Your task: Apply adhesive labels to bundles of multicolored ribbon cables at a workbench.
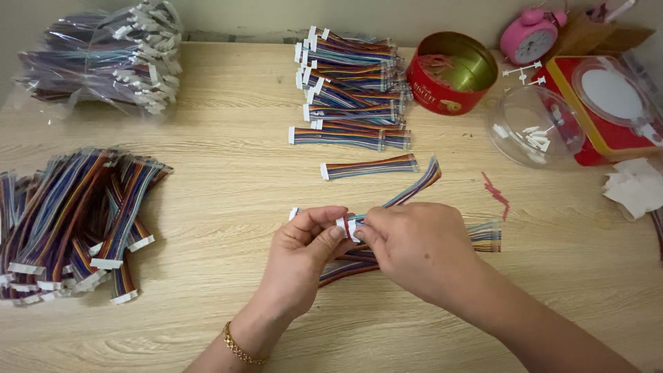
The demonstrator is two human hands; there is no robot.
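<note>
My left hand [304, 252] and my right hand [414, 245] meet at the middle of the wooden table [228, 200]. Both pinch the white connector ends [347, 224] of a small bundle of multicoloured ribbon cables [414, 190]. The cables run up to the right from my fingers, and more of them stick out below and to the right of my right hand. A single ribbon cable [369, 167] lies flat just beyond my hands. A gold bracelet sits on my left wrist.
A stacked row of ribbon cables [352, 86] lies at the back centre. A loose heap of cables [76, 221] is at left, a bagged bundle [110, 59] at back left. A red round tin [452, 72], clear plastic bowl [535, 124], pink alarm clock [528, 34] and red box stand at right.
</note>
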